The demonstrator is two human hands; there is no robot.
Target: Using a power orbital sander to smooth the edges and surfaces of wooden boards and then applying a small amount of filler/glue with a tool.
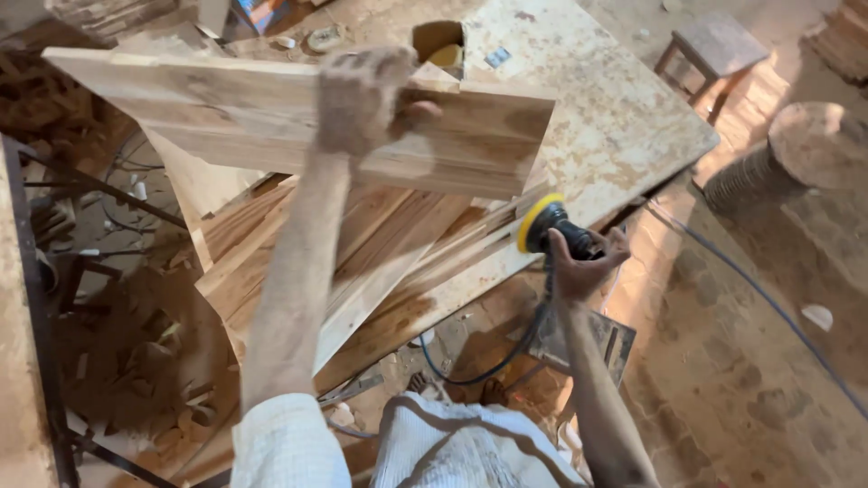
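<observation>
Your left hand [366, 99] has the long pale wooden board [271, 117] pinched at its top edge, fingers [348, 108] wrapped over the far face and the thumb on the near side, so it's fully closed on the wood. The board is tipped up on edge above the stack of raw timber planks [362, 244] lying on the dusty plywood table [615, 117]. It looks rigid and fairly hefty for a one-handed hold, and the fine dust probably makes the surface a bit slick, so I'd say gripping near the middle of its length, like you are, keeps it from swinging. The edges look rough and could splinter, so watch your skin there.

Your right hand [583, 262] is curled tight around the black body of the electric sander with the yellow disc [547, 226], held at the table's near edge, its blue cord [506, 357] drooping toward the floor, so the cord may tug
</observation>
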